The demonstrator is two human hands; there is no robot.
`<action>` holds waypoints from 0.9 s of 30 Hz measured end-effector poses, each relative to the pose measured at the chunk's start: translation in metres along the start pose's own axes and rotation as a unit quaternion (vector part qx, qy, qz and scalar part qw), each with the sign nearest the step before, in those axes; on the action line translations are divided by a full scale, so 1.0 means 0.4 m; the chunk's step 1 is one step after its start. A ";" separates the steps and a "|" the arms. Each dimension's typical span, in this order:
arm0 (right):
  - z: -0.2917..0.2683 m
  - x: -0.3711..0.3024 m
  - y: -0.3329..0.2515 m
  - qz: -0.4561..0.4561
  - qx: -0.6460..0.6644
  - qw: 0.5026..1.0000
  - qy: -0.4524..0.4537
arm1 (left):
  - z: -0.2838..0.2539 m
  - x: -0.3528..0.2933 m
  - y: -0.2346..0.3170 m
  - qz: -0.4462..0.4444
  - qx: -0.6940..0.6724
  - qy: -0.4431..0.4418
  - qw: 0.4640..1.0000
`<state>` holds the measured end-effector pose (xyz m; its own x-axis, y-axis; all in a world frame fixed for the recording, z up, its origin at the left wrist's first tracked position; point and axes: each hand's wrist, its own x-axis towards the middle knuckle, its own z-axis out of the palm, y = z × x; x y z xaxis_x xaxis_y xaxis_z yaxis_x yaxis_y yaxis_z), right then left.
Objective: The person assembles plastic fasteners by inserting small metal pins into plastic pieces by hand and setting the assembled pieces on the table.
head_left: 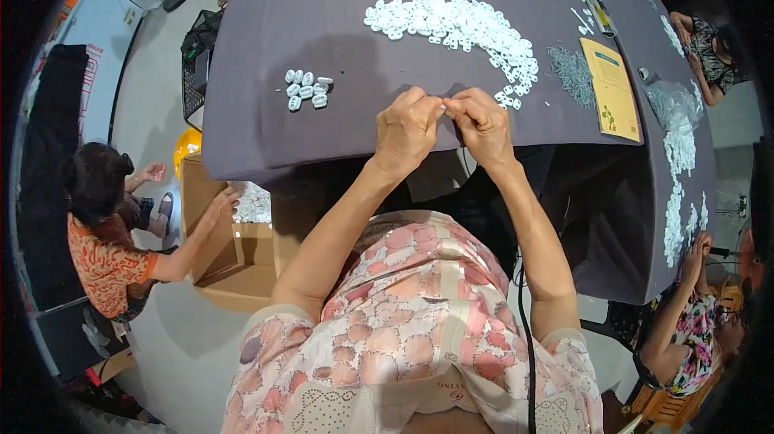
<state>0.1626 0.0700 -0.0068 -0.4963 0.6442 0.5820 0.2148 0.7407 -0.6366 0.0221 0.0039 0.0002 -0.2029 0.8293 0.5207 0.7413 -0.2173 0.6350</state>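
My left hand (407,129) and my right hand (484,124) meet fingertip to fingertip just above the table's front edge. Pinched between them is a small white piece (443,107), mostly hidden by the fingers. Close beyond my right hand curves a long heap of small white plastic parts with holes (459,22). To the left of my left hand lies a small cluster of white oval pieces (305,89). A pile of thin grey-green small parts (572,75) is on the cloth to the right.
A dark grey cloth (274,127) covers the table. A yellow booklet (611,91) and a clear plastic bag (676,105) lie at the right. At the left, a person in orange (113,264) reaches into a cardboard box (242,273). Two other people sit along the right side.
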 end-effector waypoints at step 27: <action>-0.004 0.014 -0.021 -0.063 -0.059 0.996 0.000 | 0.003 0.004 0.005 0.014 0.019 -0.012 1.000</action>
<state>0.1593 0.0677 0.0026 -0.5249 0.5445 0.6542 0.2483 0.8332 -0.4942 0.0241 0.0053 0.0016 -0.1668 0.8350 0.5243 0.7706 -0.2214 0.5977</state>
